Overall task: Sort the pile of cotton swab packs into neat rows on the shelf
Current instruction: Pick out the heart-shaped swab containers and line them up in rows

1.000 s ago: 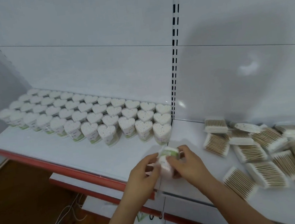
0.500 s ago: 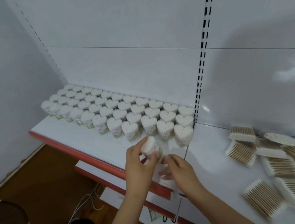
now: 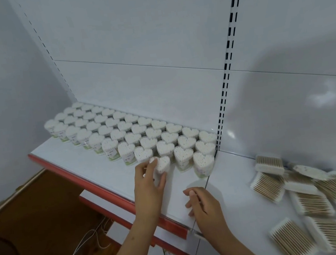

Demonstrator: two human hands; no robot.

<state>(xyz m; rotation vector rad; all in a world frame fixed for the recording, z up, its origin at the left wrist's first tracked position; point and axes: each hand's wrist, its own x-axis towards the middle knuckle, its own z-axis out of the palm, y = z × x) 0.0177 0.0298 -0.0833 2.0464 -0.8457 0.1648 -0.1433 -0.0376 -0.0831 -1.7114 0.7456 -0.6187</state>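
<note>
Heart-shaped cotton swab packs (image 3: pixel 134 131) stand in neat rows along the back of the white shelf (image 3: pixel 78 160). My left hand (image 3: pixel 149 188) grips one more heart-shaped pack (image 3: pixel 162 165), upright on the shelf in front of the front row. My right hand (image 3: pixel 203 205) rests on the shelf near its front edge, fingers loosely curled, holding nothing. To the right lies a loose pile of rectangular swab packs (image 3: pixel 309 197) with wooden sticks.
A slotted upright post (image 3: pixel 226 74) divides the left shelf bay from the right. The shelf has a red front edge (image 3: pixel 98 187). Below are a lower shelf, a brown floor (image 3: pixel 37 215) and white cables (image 3: pixel 86 241).
My left hand has carried the heart pack forward and set it upright at the front row. My right hand has let go and dropped back to the shelf edge.
</note>
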